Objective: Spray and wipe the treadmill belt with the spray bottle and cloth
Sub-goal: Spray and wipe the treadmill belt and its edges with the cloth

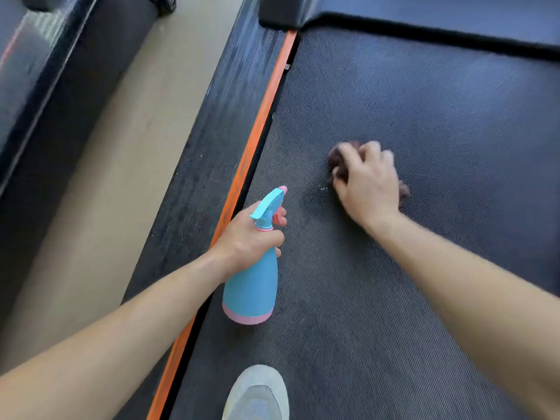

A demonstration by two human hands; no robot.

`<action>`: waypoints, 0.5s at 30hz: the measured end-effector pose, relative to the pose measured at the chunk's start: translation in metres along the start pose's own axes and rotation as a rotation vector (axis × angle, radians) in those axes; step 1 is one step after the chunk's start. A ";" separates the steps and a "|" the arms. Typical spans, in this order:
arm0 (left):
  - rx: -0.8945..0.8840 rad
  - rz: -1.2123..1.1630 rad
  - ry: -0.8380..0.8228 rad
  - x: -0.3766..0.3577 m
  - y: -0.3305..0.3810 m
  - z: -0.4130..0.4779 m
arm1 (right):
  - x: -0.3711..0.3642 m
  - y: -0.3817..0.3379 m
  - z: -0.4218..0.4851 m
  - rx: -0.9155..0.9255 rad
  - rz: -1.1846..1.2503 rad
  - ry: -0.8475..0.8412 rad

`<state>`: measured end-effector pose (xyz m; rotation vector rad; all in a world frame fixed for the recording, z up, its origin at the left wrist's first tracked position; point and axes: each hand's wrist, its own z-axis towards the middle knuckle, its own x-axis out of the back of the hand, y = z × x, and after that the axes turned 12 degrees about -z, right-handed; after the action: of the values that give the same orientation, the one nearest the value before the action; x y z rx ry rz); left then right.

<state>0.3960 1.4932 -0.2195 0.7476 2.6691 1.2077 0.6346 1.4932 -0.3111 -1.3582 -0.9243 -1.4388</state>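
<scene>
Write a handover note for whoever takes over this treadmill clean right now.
Left hand grips the spray bottle by its neck, at the left edge of the treadmill belt.
Right hand holds the bunched cloth pressed on the belt.
Done: wiping under way; pale specks lie beside the cloth.
Left: clear those specks, then spray and wipe the remaining belt.

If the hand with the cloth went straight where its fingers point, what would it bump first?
Only bare treadmill belt lies ahead of the right hand and its cloth; further on it would probably reach the orange strip near the black front cover.
</scene>
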 end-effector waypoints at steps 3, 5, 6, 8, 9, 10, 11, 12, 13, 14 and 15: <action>-0.018 0.001 0.006 0.002 0.005 0.004 | -0.001 -0.013 -0.068 0.353 0.008 0.015; -0.025 0.000 0.004 0.003 0.008 0.005 | -0.002 -0.007 -0.086 0.556 -0.020 0.001; -0.028 -0.005 0.001 0.003 0.009 0.006 | -0.002 -0.002 -0.080 0.585 -0.038 0.007; -0.033 -0.024 0.001 0.002 0.007 0.008 | -0.006 0.002 -0.050 0.479 -0.069 0.035; -0.028 -0.028 0.001 0.001 0.007 0.009 | -0.005 0.003 -0.031 0.372 -0.075 0.044; -0.023 -0.030 -0.002 0.001 0.005 0.010 | -0.004 0.002 -0.012 0.266 -0.080 0.038; -0.021 -0.031 -0.011 0.000 0.005 0.009 | -0.004 0.000 0.004 0.176 -0.078 0.018; -0.025 -0.033 -0.024 0.000 0.004 0.009 | -0.003 -0.003 0.011 0.107 -0.074 -0.004; -0.033 -0.036 -0.033 0.000 0.004 0.009 | -0.003 -0.007 0.010 0.070 -0.075 -0.015; -0.041 -0.038 -0.036 0.001 0.004 0.008 | -0.003 -0.012 0.003 0.069 -0.081 -0.001; -0.049 -0.037 -0.034 0.002 0.005 0.007 | -0.003 -0.015 -0.012 0.116 -0.080 0.020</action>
<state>0.3983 1.5021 -0.2206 0.7021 2.6043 1.2348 0.6166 1.4870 -0.3138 -1.2317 -1.0432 -1.4328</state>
